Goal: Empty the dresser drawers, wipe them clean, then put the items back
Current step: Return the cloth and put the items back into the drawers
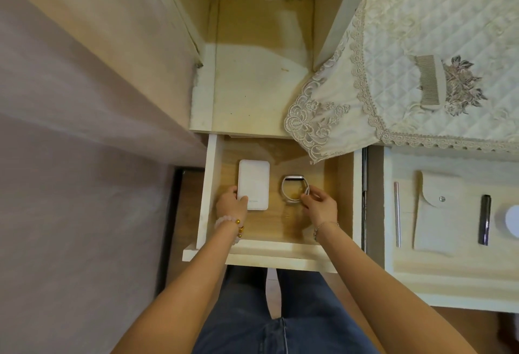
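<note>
In the open drawer [280,255], the left hand [231,204] grips the near left corner of the power bank [254,182], thumb on top; the bank lies flat on the drawer floor. The right hand [320,204] pinches the near side of the wristband [294,177] just beside it. A comb [431,84] lies on the lace cloth [407,30] at right.

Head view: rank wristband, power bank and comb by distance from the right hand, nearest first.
1. wristband: in the open drawer, pinched by the right hand.
2. power bank: same drawer, left side, held by the left hand.
3. comb: up on the lace cloth, far right.
</note>
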`<move>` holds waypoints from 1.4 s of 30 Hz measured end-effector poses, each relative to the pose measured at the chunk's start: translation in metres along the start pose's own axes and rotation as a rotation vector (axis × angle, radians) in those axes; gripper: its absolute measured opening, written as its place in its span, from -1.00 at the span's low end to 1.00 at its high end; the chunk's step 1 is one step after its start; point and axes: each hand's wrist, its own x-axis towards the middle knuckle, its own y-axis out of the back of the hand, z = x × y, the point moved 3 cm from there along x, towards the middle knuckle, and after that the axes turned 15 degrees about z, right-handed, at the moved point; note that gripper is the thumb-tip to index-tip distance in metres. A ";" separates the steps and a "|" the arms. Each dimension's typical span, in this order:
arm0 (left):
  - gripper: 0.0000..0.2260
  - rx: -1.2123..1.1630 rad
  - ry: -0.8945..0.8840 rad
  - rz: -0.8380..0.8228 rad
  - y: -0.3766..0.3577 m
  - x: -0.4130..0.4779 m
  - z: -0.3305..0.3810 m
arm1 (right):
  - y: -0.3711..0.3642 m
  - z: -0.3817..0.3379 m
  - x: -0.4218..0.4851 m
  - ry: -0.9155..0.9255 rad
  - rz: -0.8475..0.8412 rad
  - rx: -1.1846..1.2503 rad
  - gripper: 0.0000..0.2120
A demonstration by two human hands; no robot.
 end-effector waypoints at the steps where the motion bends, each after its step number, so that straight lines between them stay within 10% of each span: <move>1: -0.66 0.015 -0.015 -0.004 0.001 -0.001 0.001 | 0.001 0.000 -0.001 0.007 0.004 -0.007 -0.67; 11: -0.67 0.036 -0.150 -0.028 0.017 -0.012 0.010 | 0.015 -0.009 -0.016 0.078 0.023 -0.043 -0.66; 24: -0.62 0.319 -1.127 0.198 0.094 -0.066 0.087 | 0.078 -0.101 -0.101 1.132 0.128 -0.477 -0.54; 42: -0.57 0.366 -1.560 0.158 0.059 -0.182 0.126 | 0.226 -0.049 -0.128 1.087 0.480 -0.408 -0.53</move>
